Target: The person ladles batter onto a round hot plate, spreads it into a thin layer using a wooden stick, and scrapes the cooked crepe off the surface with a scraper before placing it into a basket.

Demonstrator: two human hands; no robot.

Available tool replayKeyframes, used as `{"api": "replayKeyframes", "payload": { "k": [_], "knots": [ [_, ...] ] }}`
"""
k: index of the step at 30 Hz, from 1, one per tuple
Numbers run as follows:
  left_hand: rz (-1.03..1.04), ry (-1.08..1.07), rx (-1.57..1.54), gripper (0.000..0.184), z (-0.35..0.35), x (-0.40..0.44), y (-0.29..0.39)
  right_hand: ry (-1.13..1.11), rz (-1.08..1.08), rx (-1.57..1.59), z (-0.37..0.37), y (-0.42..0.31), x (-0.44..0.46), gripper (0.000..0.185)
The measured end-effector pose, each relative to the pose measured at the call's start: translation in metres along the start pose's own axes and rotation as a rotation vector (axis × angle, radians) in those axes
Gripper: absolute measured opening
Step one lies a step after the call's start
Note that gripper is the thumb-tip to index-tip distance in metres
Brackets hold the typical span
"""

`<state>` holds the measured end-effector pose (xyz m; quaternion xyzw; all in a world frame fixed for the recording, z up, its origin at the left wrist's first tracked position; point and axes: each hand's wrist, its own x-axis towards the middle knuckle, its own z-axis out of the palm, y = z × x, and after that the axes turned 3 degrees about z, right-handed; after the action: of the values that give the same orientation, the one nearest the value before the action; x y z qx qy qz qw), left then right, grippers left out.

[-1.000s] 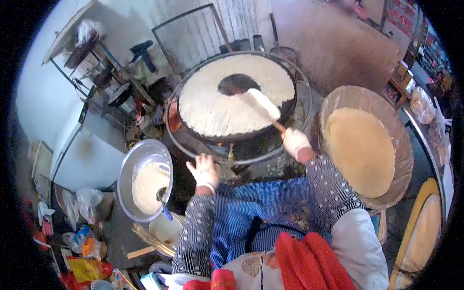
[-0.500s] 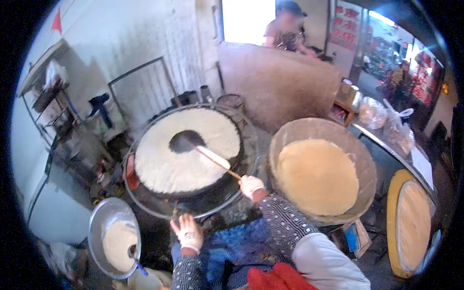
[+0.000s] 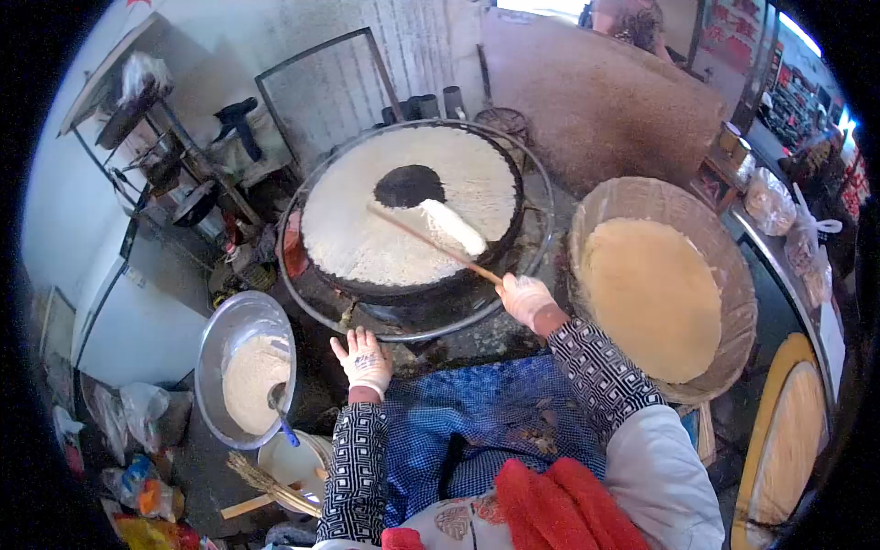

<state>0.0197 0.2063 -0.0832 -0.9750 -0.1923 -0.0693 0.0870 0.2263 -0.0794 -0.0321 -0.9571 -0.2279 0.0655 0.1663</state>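
Observation:
My right hand (image 3: 527,301), in a whitish glove, grips the handle of a long wooden batter spreader (image 3: 435,244). The spreader reaches over a round griddle (image 3: 316,271) coated with pale batter (image 3: 353,229), around a bare dark centre. Just right of the spreader lies a thick white roll of batter (image 3: 454,226). My left hand (image 3: 365,363), also gloved, has its fingers spread and holds nothing; it is near the front of the metal ring (image 3: 431,335) around the griddle. Whether it touches the ring I cannot tell.
At left, a metal bowl (image 3: 213,367) holds batter and a blue-handled ladle (image 3: 282,414). A large lined basket (image 3: 738,275) with a flat tan layer inside stands at right. Beyond it are plastic bags (image 3: 773,203) and a round board (image 3: 784,440). Behind the partition (image 3: 587,110), a person is partly visible.
My view has tilted downward. The spreader's far end has swung left, from the edge of the dark centre to its lower left. The batter roll now lies farther from the stick. My left hand stays open.

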Motion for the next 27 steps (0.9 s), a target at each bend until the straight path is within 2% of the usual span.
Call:
{"api": "replayKeyframes", "payload": {
  "k": [1, 4, 5, 7, 9, 10, 11, 12, 15, 16, 17, 19, 21, 24, 27],
  "knots": [
    [-0.02, -0.012, -0.007, 0.049, 0.005, 0.005, -0.007, -0.046, -0.017, -0.04, 0.016, 0.005, 0.008, 0.038],
    [-0.084, -0.055, 0.041, 0.048, 0.011, 0.015, -0.017, 0.049, 0.115, 0.006, 0.025, 0.018, 0.027, 0.037],
    [-0.085, -0.069, 0.049, 0.048, 0.008, 0.015, -0.021, 0.106, 0.101, 0.018, 0.022, 0.009, 0.027, 0.036],
    [-0.09, -0.091, 0.072, 0.047, -0.005, 0.021, -0.03, 0.08, 0.0, 0.006, 0.018, -0.006, 0.025, 0.034],
    [-0.099, -0.135, 0.131, 0.045, -0.009, 0.027, -0.041, -0.014, -0.065, 0.02, -0.016, -0.028, -0.018, 0.035],
    [-0.115, -0.142, 0.119, 0.045, -0.008, 0.03, -0.047, 0.033, -0.142, 0.032, -0.01, -0.025, -0.034, 0.035],
    [-0.132, -0.151, 0.107, 0.045, -0.007, 0.032, -0.052, -0.033, -0.125, 0.045, -0.02, -0.025, -0.056, 0.033],
    [-0.132, -0.163, 0.157, 0.047, -0.007, 0.033, -0.058, 0.018, -0.155, 0.09, -0.018, -0.015, -0.078, 0.034],
    [-0.191, -0.182, 0.049, 0.053, -0.025, 0.026, -0.059, -0.099, -0.032, 0.071, -0.045, 0.015, -0.14, 0.03],
    [-0.157, -0.087, -0.011, 0.052, -0.018, 0.021, -0.062, -0.08, -0.048, 0.06, -0.039, 0.034, -0.149, 0.029],
    [-0.118, -0.024, -0.073, 0.051, -0.019, 0.011, -0.051, -0.103, 0.002, -0.019, -0.04, 0.048, -0.162, 0.028],
    [-0.001, 0.047, -0.181, 0.051, -0.023, -0.005, -0.012, -0.073, -0.055, -0.182, -0.008, 0.097, -0.171, 0.026],
    [0.131, 0.16, -0.239, 0.052, -0.011, -0.017, 0.033, -0.053, -0.099, -0.2, 0.006, 0.113, -0.163, 0.026],
    [0.182, 0.204, -0.297, 0.054, -0.009, -0.016, 0.077, -0.042, -0.116, -0.215, 0.004, 0.089, -0.121, 0.029],
    [0.123, 0.225, -0.186, 0.053, 0.006, -0.012, 0.081, -0.003, -0.118, -0.224, 0.018, 0.066, -0.066, 0.033]
  ]
}}
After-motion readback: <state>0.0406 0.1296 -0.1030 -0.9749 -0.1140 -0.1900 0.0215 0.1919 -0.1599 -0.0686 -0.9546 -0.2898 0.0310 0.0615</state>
